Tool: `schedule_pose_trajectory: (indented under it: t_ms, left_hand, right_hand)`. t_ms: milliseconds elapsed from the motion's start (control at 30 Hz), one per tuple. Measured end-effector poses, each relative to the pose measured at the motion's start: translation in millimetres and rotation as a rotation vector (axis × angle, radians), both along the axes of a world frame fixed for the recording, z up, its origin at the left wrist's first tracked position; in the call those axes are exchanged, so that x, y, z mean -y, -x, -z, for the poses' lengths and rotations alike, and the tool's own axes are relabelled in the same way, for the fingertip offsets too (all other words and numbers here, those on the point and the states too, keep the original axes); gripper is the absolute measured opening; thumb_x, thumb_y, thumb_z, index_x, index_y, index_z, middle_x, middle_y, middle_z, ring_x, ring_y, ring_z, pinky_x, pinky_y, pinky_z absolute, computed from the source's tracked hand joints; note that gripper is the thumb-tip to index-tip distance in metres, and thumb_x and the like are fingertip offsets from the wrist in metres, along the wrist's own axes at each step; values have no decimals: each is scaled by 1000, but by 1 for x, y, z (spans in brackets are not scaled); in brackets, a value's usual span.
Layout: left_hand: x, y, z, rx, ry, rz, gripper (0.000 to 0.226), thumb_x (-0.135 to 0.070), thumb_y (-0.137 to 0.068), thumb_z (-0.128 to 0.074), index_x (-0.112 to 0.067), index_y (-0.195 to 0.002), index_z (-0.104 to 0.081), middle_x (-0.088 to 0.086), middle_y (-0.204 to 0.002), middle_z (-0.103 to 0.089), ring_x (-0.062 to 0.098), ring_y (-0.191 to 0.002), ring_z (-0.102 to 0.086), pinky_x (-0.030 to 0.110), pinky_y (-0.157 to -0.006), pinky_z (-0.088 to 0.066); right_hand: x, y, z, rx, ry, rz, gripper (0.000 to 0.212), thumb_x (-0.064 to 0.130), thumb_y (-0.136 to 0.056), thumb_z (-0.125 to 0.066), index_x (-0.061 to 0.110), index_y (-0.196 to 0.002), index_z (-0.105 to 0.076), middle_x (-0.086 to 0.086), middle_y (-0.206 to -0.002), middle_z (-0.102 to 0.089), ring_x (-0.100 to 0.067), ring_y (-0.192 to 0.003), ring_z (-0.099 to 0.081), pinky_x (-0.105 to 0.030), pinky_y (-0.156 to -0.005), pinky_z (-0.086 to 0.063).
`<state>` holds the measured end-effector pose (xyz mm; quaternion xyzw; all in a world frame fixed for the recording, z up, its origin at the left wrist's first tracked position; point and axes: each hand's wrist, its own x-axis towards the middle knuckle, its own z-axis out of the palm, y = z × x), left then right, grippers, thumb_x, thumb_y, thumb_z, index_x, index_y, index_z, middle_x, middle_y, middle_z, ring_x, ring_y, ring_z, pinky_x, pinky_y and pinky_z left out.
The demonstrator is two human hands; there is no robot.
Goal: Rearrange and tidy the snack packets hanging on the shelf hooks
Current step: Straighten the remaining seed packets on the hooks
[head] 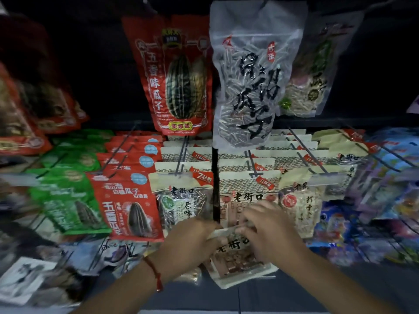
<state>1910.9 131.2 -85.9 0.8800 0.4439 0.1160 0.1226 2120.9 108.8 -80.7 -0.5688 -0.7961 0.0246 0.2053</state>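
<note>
Both my hands hold one beige snack packet [238, 259] with black lettering and a brown picture, low in the middle. My left hand [188, 243], with a red thread on its wrist, grips the packet's upper left edge. My right hand [269, 232] pinches its top edge from the right. Directly behind it hangs a row of matching beige packets [247, 189] on a hook [250, 164]. Left of that row hangs another beige row [181, 193], and further left red packets [127, 200] and green packets [68, 196].
Above hang a tall red seed packet [176, 75], a clear grey one [251, 80] and a pale green-labelled one [315, 71]. A dark vertical divider [215, 177] splits the two beige rows. Blue packets [385, 189] crowd the right; loose packets lie at lower left [34, 282].
</note>
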Motion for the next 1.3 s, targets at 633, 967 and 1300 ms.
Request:
schedule_pose_trajectory:
  t_ms: [633, 967, 1300]
  left_hand:
    - [13, 175, 27, -114, -97, 11, 54, -58, -93, -21, -29, -111, -64, -10, -98, -69, 12, -84, -64, 27, -63, -44]
    - [10, 195, 23, -11, -198, -42, 51, -61, -94, -19, -32, -90, -61, -15, -76, -59, 0, -62, -48, 10, -50, -25]
    - [3, 199, 3, 157, -261, 56, 34, -40, -94, -43, -33, -109, -72, -22, -90, -72, -6, -73, -63, -5, -69, -29]
  right_hand:
    - [-132, 116, -14, -110, 181, 145, 35, 12, -85, -67, 27, -117, -67, 5, -112, -63, -18, -104, -57, -35, -95, -47]
    - [-106, 132, -6, -332, 200, 198, 29, 26, -95, -62, 33, -122, -64, 11, -93, -70, -14, -51, -60, -30, -42, -50]
    - [-13, 100, -11, -237, 155, 88, 19, 35, -94, -59, 27, -107, -70, 15, -87, -65, 2, -79, -58, -26, -70, -52]
